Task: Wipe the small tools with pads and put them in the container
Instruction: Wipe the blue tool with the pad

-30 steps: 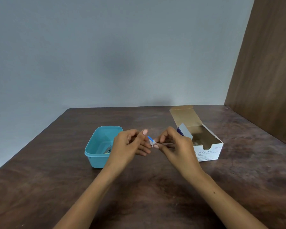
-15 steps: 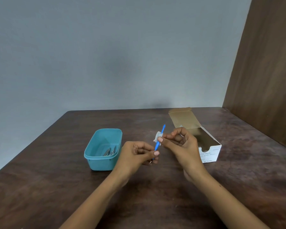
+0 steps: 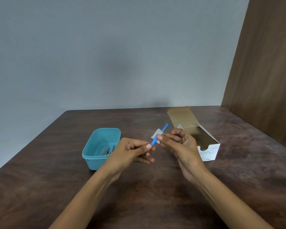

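i've got the blue tool point(image 3: 157, 137) pinched at its lower end in my left hand point(image 3: 130, 153), thumb and forefinger clenched on it, shaft tilted up toward 1 o'clock. my right hand point(image 3: 180, 146) has a grip on the white pad point(image 3: 156, 135), folded round the shaft abt mid-length, thumb pressing it in. both are held above the desk point(image 3: 56, 187), roughly centre of view. the teal container point(image 3: 101, 147) sits at 9 o'clock from my hands, just beside the left wrist, w/ a few metal tools point(image 3: 108, 151) already inside. the open swab box point(image 3: 203, 142) is at 3 o'clock, right behind my right hand.

what could go wrong, imo:
- left pinch is only on the very end, so if the pad drags hard the tool could twist out or flick off toward 1 o'clock.
- pad is small and loosely wrapped; it could slide off the tip and drop on the desk, then it's dirty.
- something dark shows tucked in my right palm, can't tell what; if it's a wrapper it may fall mid-wipe.
- the upper tip is bare of the pad, so it could get missed before the drop-in.
- swinging left to the container, my wrist could nudge its near rim and shove it.
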Demonstrator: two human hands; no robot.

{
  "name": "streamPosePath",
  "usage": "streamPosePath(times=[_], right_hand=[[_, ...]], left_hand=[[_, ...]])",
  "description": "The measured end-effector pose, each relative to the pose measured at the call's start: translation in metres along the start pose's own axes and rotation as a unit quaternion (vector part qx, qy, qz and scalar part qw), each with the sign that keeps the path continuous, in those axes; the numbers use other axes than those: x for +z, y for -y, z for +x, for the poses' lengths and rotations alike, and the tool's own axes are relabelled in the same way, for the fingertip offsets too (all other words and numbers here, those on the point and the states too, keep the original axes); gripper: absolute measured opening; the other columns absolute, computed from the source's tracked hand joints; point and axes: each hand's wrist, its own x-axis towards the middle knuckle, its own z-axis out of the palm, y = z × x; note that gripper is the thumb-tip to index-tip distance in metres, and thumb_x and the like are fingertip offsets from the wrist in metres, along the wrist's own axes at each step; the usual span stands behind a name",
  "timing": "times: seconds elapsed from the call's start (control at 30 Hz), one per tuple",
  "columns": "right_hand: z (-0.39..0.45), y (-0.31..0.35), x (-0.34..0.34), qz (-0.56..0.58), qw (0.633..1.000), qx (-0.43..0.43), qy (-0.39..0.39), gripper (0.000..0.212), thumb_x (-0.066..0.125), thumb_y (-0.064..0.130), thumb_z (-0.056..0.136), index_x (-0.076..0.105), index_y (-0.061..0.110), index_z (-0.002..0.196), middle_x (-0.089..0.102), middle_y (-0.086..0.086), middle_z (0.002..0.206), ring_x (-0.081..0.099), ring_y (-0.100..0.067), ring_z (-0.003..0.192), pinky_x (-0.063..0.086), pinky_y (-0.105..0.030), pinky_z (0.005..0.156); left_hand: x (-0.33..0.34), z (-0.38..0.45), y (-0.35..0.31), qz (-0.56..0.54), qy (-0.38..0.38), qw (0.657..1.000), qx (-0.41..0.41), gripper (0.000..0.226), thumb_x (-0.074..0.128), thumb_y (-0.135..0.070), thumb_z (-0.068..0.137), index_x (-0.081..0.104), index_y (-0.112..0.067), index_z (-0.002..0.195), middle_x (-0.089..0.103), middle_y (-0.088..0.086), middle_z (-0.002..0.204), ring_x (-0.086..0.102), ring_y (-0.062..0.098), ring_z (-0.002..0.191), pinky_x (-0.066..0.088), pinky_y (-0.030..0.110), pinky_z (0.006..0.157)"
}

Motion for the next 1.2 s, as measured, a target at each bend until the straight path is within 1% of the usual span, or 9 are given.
streamPosePath(times=[0.23, 0.33, 0.47, 0.57, 0.67, 0.8, 0.9, 1.0, 1.2], right_hand=[[0.003, 0.01, -0.003, 0.044, 0.998, -0.026, -0.041, 0.044, 0.077, 0.003, 0.055, 0.049, 0.016, 0.087, 0.074, -0.015, 0.081, 0.072, -0.023, 0.077, 0.058, -0.026, 0.075], [0.002, 0.007, -0.002, 0.045, 0.998, -0.013, -0.032, 0.042, 0.076, 0.002, 0.059, 0.049, 0.014, 0.088, 0.074, -0.015, 0.083, 0.072, -0.021, 0.079, 0.058, -0.024, 0.072], [-0.002, -0.002, 0.002, 0.007, 1.0, 0.019, 0.01, 0.046, 0.079, 0.009, 0.055, 0.049, 0.012, 0.09, 0.074, -0.015, 0.087, 0.072, -0.02, 0.081, 0.057, -0.026, 0.078], [-0.001, -0.001, 0.002, 0.002, 1.0, 0.01, 0.009, 0.045, 0.078, 0.007, 0.056, 0.049, 0.012, 0.089, 0.074, -0.014, 0.083, 0.072, -0.019, 0.079, 0.057, -0.026, 0.077], [0.001, 0.006, -0.001, 0.042, 0.999, -0.009, -0.011, 0.042, 0.076, 0.003, 0.056, 0.05, 0.014, 0.088, 0.073, -0.013, 0.081, 0.071, -0.019, 0.076, 0.058, -0.024, 0.072], [0.003, 0.01, -0.003, 0.079, 0.997, -0.011, -0.016, 0.038, 0.073, -0.001, 0.061, 0.05, 0.015, 0.086, 0.073, -0.011, 0.079, 0.072, -0.018, 0.076, 0.057, -0.021, 0.066], [0.001, 0.006, -0.001, 0.079, 0.997, 0.001, -0.01, 0.036, 0.072, -0.004, 0.064, 0.049, 0.014, 0.087, 0.072, -0.013, 0.083, 0.072, -0.018, 0.077, 0.057, -0.022, 0.068], [0.0, -0.001, 0.0, 0.058, 0.998, 0.028, 0.005, 0.042, 0.076, 0.002, 0.059, 0.05, 0.012, 0.09, 0.07, -0.018, 0.091, 0.072, -0.019, 0.081, 0.058, -0.023, 0.072], [0.0, 0.004, -0.001, 0.089, 0.996, 0.017, -0.001, 0.038, 0.071, -0.005, 0.063, 0.05, 0.012, 0.089, 0.069, -0.015, 0.085, 0.072, -0.018, 0.076, 0.057, -0.022, 0.067]], left_hand=[[-0.003, -0.002, -0.005, 0.0, 0.029, 0.999, -0.025, 0.022, 0.057, -0.018, 0.091, 0.072, -0.002, 0.09, 0.056, 0.002, 0.06, 0.073, 0.027, 0.08, 0.06, 0.028, 0.073], [-0.004, -0.002, -0.006, -0.005, 0.029, 0.999, -0.032, 0.021, 0.056, -0.018, 0.091, 0.072, -0.004, 0.088, 0.056, 0.002, 0.059, 0.073, 0.029, 0.083, 0.059, 0.027, 0.073], [-0.005, -0.001, -0.007, -0.015, 0.023, 0.999, -0.034, 0.022, 0.058, -0.023, 0.087, 0.073, -0.007, 0.085, 0.055, 0.001, 0.057, 0.073, 0.03, 0.084, 0.059, 0.026, 0.07], [-0.003, -0.001, -0.009, -0.027, 0.031, 0.998, -0.046, 0.022, 0.059, -0.024, 0.085, 0.072, -0.006, 0.086, 0.055, 0.0, 0.055, 0.073, 0.028, 0.08, 0.059, 0.024, 0.068], [-0.003, -0.002, -0.01, -0.043, 0.046, 0.996, -0.066, 0.021, 0.056, -0.018, 0.089, 0.07, -0.003, 0.087, 0.054, 0.001, 0.053, 0.073, 0.025, 0.074, 0.06, 0.025, 0.067], [-0.004, -0.003, -0.012, -0.061, 0.061, 0.993, -0.084, 0.022, 0.058, -0.022, 0.084, 0.069, -0.004, 0.086, 0.054, 0.0, 0.052, 0.073, 0.024, 0.074, 0.06, 0.025, 0.066], [-0.004, -0.003, -0.011, -0.065, 0.058, 0.993, -0.082, 0.023, 0.059, -0.024, 0.081, 0.069, -0.003, 0.085, 0.054, 0.0, 0.052, 0.073, 0.024, 0.073, 0.059, 0.025, 0.064], [-0.004, -0.002, -0.01, -0.066, 0.052, 0.993, -0.079, 0.024, 0.06, -0.024, 0.079, 0.069, -0.003, 0.085, 0.055, 0.001, 0.053, 0.073, 0.025, 0.073, 0.059, 0.024, 0.063], [-0.005, -0.004, -0.012, -0.068, 0.071, 0.99, -0.099, 0.023, 0.059, -0.025, 0.08, 0.068, -0.004, 0.086, 0.057, 0.0, 0.052, 0.074, 0.024, 0.074, 0.059, 0.024, 0.061]])
